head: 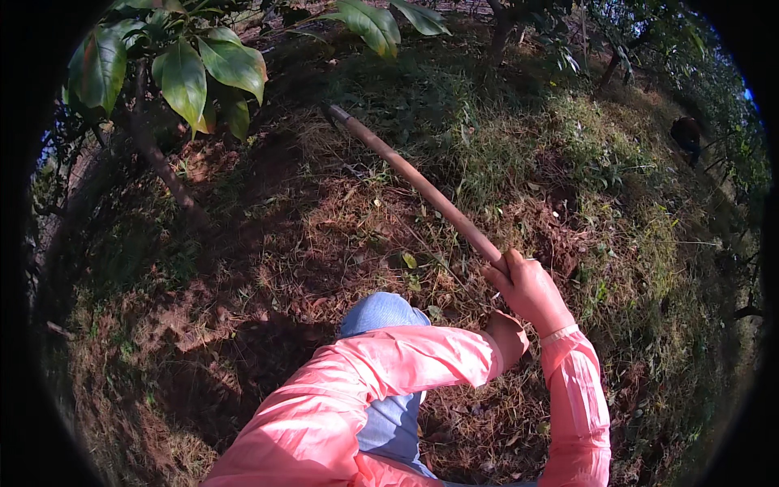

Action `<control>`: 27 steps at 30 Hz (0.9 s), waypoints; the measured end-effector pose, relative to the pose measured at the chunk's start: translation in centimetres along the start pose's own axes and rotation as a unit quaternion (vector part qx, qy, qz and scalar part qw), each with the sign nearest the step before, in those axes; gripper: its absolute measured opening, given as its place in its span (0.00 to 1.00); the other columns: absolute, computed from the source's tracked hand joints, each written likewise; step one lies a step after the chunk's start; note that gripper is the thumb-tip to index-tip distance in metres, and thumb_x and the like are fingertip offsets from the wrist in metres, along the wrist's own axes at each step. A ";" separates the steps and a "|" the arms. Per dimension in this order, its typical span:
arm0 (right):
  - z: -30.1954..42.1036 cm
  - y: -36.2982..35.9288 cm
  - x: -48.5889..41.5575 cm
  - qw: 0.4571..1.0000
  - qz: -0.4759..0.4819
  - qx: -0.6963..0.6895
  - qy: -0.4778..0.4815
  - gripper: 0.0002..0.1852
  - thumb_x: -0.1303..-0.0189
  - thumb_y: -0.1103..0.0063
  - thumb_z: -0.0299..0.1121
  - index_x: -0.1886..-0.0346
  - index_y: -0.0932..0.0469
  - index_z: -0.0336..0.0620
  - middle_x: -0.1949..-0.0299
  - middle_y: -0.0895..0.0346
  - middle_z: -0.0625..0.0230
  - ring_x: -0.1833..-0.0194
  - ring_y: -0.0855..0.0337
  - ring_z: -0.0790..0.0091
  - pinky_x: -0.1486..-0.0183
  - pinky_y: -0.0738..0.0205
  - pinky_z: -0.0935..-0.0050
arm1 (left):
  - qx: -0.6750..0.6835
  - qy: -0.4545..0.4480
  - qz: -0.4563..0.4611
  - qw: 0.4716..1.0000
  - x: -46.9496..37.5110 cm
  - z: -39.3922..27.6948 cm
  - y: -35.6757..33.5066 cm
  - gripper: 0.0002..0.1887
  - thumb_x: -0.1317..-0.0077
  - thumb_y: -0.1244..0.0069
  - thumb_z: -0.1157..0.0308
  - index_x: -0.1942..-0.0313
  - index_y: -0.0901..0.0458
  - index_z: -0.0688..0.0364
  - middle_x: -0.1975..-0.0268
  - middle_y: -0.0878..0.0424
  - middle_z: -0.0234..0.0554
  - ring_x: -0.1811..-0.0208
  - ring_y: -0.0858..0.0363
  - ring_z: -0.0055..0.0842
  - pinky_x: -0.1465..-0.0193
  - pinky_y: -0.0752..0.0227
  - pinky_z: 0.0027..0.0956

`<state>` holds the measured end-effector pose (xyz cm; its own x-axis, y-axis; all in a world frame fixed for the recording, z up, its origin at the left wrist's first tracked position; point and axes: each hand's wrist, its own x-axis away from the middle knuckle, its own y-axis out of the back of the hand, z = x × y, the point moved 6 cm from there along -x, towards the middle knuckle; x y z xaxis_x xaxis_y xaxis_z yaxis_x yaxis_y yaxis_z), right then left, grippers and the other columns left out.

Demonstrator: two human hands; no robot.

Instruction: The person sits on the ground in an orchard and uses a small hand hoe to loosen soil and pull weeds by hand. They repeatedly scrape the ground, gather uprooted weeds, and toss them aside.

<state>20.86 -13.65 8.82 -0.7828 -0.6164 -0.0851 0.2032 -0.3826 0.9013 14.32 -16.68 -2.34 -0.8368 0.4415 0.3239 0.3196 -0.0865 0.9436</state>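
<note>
A long-handled tool with a round wooden handle [420, 182] slants from my hands up to the left over the grassy ground. Its far end has a metal socket [338, 113]; the head beyond it is lost in shadow and grass. My right hand [535, 292] is closed around the handle near its lower end. Just below it and to the left, my left hand [507, 336] is bent with its back towards me. Its fingers are hidden, so what it grips does not show. Both arms wear pink sleeves, the left one crossing above my blue-clad leg [380, 310].
Broad green leaves [182, 79] hang close at the upper left, above a thin tree trunk [164, 167]. Dry grass and weeds [505, 146] cover sloping ground. More trees stand along the top. At the far right is a dark figure [688, 135], probably a person.
</note>
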 end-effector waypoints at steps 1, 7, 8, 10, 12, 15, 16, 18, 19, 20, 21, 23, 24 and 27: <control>1.9 -0.9 -2.3 0.998 -0.008 0.043 0.054 0.24 0.34 0.44 0.53 0.65 0.28 0.36 0.76 0.20 0.49 0.71 0.17 0.44 0.68 0.23 0.50 | 0.021 -0.024 -0.006 0.999 0.3 -0.3 0.0 0.11 0.39 0.45 0.65 0.57 0.12 0.52 0.57 0.13 0.32 0.53 0.16 0.34 0.52 0.30 0.45; 3.9 -6.6 -11.0 0.959 0.041 0.256 0.118 0.23 0.31 0.52 0.56 0.60 0.28 0.42 0.75 0.18 0.62 0.72 0.15 0.57 0.71 0.21 0.58 | 0.033 -0.082 0.042 0.995 2.0 -1.8 -0.7 0.09 0.39 0.45 0.65 0.60 0.12 0.54 0.61 0.13 0.34 0.55 0.16 0.32 0.58 0.29 0.41; 1.8 -6.5 -11.3 0.955 0.067 0.279 0.076 0.24 0.30 0.54 0.57 0.57 0.28 0.43 0.73 0.17 0.64 0.71 0.14 0.60 0.70 0.21 0.60 | 0.028 -0.089 0.050 0.994 1.9 -2.0 -0.7 0.09 0.39 0.45 0.65 0.61 0.12 0.55 0.61 0.13 0.34 0.56 0.16 0.32 0.58 0.29 0.41; -4.0 -4.5 -10.0 0.941 0.082 0.329 -0.018 0.25 0.30 0.55 0.57 0.55 0.28 0.43 0.75 0.18 0.65 0.72 0.14 0.64 0.71 0.20 0.62 | 0.011 -0.110 0.068 0.992 1.5 -2.9 -0.5 0.08 0.39 0.45 0.66 0.62 0.12 0.55 0.63 0.14 0.35 0.57 0.16 0.31 0.60 0.29 0.40; -10.7 0.0 -6.2 0.933 0.044 0.340 -0.113 0.23 0.29 0.52 0.53 0.55 0.27 0.40 0.72 0.17 0.61 0.73 0.14 0.64 0.71 0.17 0.64 | -0.020 -0.157 0.076 0.985 1.2 -3.8 -0.3 0.09 0.39 0.46 0.65 0.63 0.12 0.57 0.63 0.14 0.37 0.57 0.17 0.31 0.61 0.29 0.40; -18.8 6.0 1.7 0.917 -0.045 0.313 -0.245 0.19 0.31 0.47 0.49 0.59 0.28 0.38 0.72 0.17 0.53 0.72 0.14 0.53 0.69 0.19 0.54 | -0.065 -0.193 0.013 0.979 0.6 -5.3 0.7 0.10 0.41 0.45 0.63 0.64 0.11 0.56 0.64 0.14 0.36 0.60 0.18 0.30 0.60 0.33 0.39; -20.6 7.2 4.3 0.910 -0.065 0.330 -0.244 0.19 0.31 0.46 0.48 0.60 0.28 0.39 0.72 0.17 0.52 0.71 0.14 0.51 0.69 0.19 0.53 | -0.078 -0.196 -0.019 0.977 0.4 -5.9 1.3 0.10 0.42 0.44 0.62 0.65 0.11 0.55 0.65 0.14 0.35 0.61 0.19 0.29 0.59 0.35 0.38; -24.0 8.8 9.4 0.902 -0.067 0.345 -0.251 0.18 0.32 0.45 0.47 0.60 0.29 0.39 0.73 0.18 0.51 0.70 0.15 0.48 0.68 0.20 0.52 | -0.068 -0.194 -0.082 0.975 -0.2 -6.5 2.6 0.09 0.45 0.43 0.60 0.67 0.12 0.53 0.69 0.19 0.31 0.64 0.23 0.23 0.61 0.41 0.31; -25.5 9.2 12.2 0.905 -0.054 0.346 -0.241 0.18 0.32 0.45 0.47 0.60 0.29 0.39 0.74 0.18 0.51 0.70 0.15 0.47 0.68 0.20 0.51 | -0.054 -0.180 -0.095 0.978 -0.8 -6.6 3.2 0.08 0.44 0.44 0.62 0.67 0.12 0.53 0.66 0.18 0.32 0.62 0.21 0.24 0.59 0.39 0.33; -27.4 9.9 15.7 0.884 -0.048 0.369 -0.283 0.18 0.32 0.45 0.47 0.60 0.29 0.40 0.74 0.18 0.51 0.70 0.15 0.47 0.68 0.20 0.51 | -0.033 -0.166 -0.111 0.979 -1.3 -6.6 3.8 0.08 0.44 0.44 0.63 0.67 0.12 0.53 0.66 0.18 0.33 0.61 0.21 0.24 0.58 0.39 0.33; -29.2 10.5 19.3 0.868 -0.037 0.390 -0.306 0.18 0.32 0.45 0.48 0.61 0.29 0.40 0.74 0.18 0.51 0.69 0.15 0.47 0.68 0.20 0.51 | -0.016 -0.150 -0.124 0.981 -1.7 -6.5 4.3 0.07 0.44 0.44 0.64 0.67 0.12 0.53 0.66 0.17 0.33 0.61 0.20 0.25 0.57 0.38 0.34; -33.2 13.0 29.1 0.810 -0.033 0.393 -0.434 0.23 0.32 0.47 0.52 0.61 0.28 0.37 0.69 0.17 0.48 0.66 0.15 0.43 0.63 0.21 0.49 | 0.003 -0.182 -0.127 0.975 -1.9 -7.0 4.7 0.07 0.44 0.45 0.65 0.67 0.12 0.54 0.66 0.17 0.34 0.61 0.19 0.26 0.56 0.36 0.35; -35.2 14.3 34.6 0.780 -0.041 0.368 -0.505 0.27 0.33 0.48 0.56 0.59 0.26 0.36 0.66 0.17 0.43 0.61 0.16 0.40 0.59 0.22 0.46 | 0.000 -0.195 -0.127 0.973 -1.8 -7.2 4.7 0.07 0.44 0.45 0.65 0.67 0.13 0.54 0.66 0.17 0.34 0.62 0.19 0.26 0.56 0.35 0.35; -37.4 16.2 52.3 0.693 -0.158 0.292 -0.640 0.30 0.32 0.51 0.57 0.68 0.21 0.32 0.66 0.20 0.37 0.58 0.19 0.37 0.59 0.26 0.44 | -0.007 -0.234 -0.150 0.961 -1.4 -7.8 4.4 0.05 0.44 0.45 0.67 0.69 0.13 0.56 0.67 0.18 0.37 0.61 0.20 0.27 0.56 0.35 0.33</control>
<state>5.19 -77.87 3.04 -0.6897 0.6935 -0.2081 -0.0779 0.2146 0.9736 13.37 -24.65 1.89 -0.5985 0.8007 -0.0267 0.0862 0.0975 0.9915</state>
